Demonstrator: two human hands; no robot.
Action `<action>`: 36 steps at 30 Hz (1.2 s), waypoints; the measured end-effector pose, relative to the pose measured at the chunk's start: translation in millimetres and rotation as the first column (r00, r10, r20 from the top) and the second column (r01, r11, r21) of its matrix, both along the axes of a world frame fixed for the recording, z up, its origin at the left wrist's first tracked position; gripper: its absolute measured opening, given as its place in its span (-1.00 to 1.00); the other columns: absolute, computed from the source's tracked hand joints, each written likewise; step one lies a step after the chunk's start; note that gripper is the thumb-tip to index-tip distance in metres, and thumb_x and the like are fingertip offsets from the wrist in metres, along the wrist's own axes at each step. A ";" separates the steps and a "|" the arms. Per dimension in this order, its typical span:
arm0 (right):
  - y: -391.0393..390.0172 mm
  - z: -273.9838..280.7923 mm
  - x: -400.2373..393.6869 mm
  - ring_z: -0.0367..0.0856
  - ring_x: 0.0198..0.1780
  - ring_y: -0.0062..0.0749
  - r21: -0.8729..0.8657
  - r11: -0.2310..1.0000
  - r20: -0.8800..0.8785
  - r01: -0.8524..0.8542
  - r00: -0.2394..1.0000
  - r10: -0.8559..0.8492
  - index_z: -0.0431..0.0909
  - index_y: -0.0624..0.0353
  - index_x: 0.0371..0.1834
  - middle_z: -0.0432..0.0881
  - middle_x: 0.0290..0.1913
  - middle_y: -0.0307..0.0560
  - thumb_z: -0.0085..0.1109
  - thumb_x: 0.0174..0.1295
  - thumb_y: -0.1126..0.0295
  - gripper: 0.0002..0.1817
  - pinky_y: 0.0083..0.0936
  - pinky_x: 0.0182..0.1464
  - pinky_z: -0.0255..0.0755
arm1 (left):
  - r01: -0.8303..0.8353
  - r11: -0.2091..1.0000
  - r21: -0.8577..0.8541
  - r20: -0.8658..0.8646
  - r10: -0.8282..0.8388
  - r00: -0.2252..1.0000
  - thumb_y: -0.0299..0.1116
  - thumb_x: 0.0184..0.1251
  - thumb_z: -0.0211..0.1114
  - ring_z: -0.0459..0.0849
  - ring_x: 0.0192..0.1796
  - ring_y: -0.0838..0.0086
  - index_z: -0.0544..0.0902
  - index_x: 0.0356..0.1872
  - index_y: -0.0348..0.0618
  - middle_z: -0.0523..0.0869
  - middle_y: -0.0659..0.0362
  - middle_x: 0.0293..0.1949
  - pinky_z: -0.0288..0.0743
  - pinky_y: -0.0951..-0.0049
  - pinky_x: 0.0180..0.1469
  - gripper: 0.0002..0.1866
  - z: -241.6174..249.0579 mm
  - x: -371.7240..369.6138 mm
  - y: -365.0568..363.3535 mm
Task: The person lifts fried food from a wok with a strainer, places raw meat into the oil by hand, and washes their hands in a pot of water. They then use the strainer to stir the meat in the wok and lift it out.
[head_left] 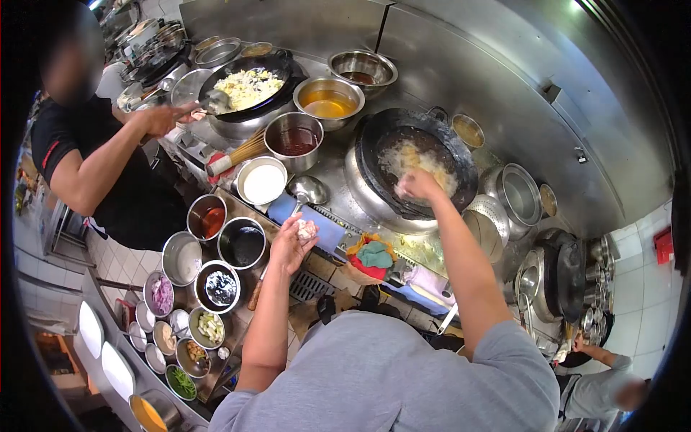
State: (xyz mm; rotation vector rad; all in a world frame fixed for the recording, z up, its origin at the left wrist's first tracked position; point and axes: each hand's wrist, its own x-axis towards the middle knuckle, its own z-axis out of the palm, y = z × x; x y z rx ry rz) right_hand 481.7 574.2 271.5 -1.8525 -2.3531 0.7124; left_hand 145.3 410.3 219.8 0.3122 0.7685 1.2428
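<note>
My left hand (pixel 288 246) is turned palm up, fingers curled around a small pile of pale pink raw meat pieces (pixel 306 230). It is beside a ladle (pixel 308 189) and a blue cloth (pixel 324 229) on the stove's front edge. My right hand (pixel 417 184) hangs over the near side of a large black wok (pixel 464 169), fingers drawn together and pointing down; whatever they hold is hidden. Below it, pale battered-looking pieces (pixel 412 155) lie in bubbling oil inside the wok.
At left, a co-worker (pixel 108 155) stirs a wok of egg-like food (pixel 250 90). Between us stand a pot of white liquid (pixel 262 180), a pot of dark red liquid (pixel 295 140) and a bowl of yellow liquid (pixel 329 101). Several ingredient containers (pixel 181 259) fill the lower left. Another person (pixel 601 385) is at lower right.
</note>
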 end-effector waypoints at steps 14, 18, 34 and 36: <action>-108.6 39.7 -159.7 0.49 -0.13 0.04 0.366 0.930 -0.387 -0.026 0.905 0.177 0.36 0.14 0.05 0.40 -0.06 0.18 0.16 0.00 0.32 -0.52 -0.26 -0.13 0.44 | 0.041 0.980 0.194 -0.040 -0.034 0.999 -0.26 0.34 0.04 0.57 -0.07 0.42 0.38 -0.03 -0.11 0.56 0.17 -0.11 0.44 0.54 -0.20 -0.74 49.1 48.1 48.4; -79.2 45.4 -150.0 0.52 -0.21 0.06 0.438 0.898 -0.266 -0.043 0.948 0.175 0.47 0.25 -0.29 0.52 -0.29 0.17 0.06 0.05 0.34 -0.77 -0.17 -0.21 0.43 | 0.137 0.973 0.185 -0.228 -0.093 0.969 -0.24 0.32 0.08 0.51 -0.40 0.63 0.44 -0.22 -0.15 0.56 0.28 -0.37 0.45 0.62 -0.30 -0.81 44.7 58.6 77.7; -68.4 52.3 -105.7 0.49 -0.18 -0.52 -0.027 0.997 -0.753 0.066 0.654 -0.063 0.44 0.19 -0.05 0.54 -0.15 -0.17 0.00 0.21 0.33 -0.72 -0.53 -0.21 0.40 | 0.173 0.949 0.263 -0.199 -0.122 0.972 -0.39 0.34 -0.02 0.46 -0.40 0.63 0.46 -0.04 -0.18 0.54 0.23 -0.31 0.43 0.62 -0.33 -0.77 67.3 63.1 98.9; -63.3 51.4 -107.3 0.47 -0.24 -0.58 -0.406 0.913 -0.843 -0.046 0.404 -0.355 0.45 0.16 -0.07 0.50 -0.22 -0.25 -0.05 0.26 0.33 -0.75 -0.57 -0.24 0.40 | 0.175 0.955 0.241 -0.192 -0.130 0.973 -0.37 0.34 -0.01 0.46 -0.42 0.64 0.47 -0.05 -0.19 0.55 0.25 -0.35 0.42 0.64 -0.33 -0.76 69.0 69.1 101.1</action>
